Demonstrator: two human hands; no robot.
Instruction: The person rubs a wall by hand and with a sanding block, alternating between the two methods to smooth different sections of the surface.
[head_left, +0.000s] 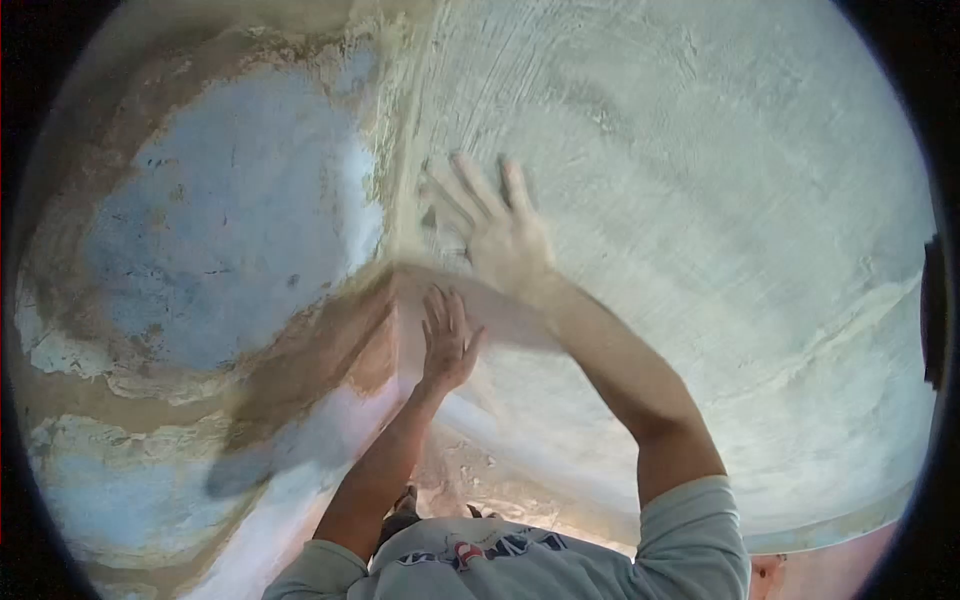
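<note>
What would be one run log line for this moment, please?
left hand flat on wall corner | right hand blurred, fingers spread on pale plaster | nothing held

Hemmed in at centre frame by a corner where two walls meet: rough grey-white plastered wall (720,200) filling the upper right, peeling blue-and-brown painted wall (220,230) filling the left. Pressed flat against the plaster, the dusty right hand (500,235) just above the left hand (445,340), with both forearms crossing the lower centre. Open room only toward the bottom of the frame, near the debris-strewn floor (470,480), and sideways along either wall face.
</note>
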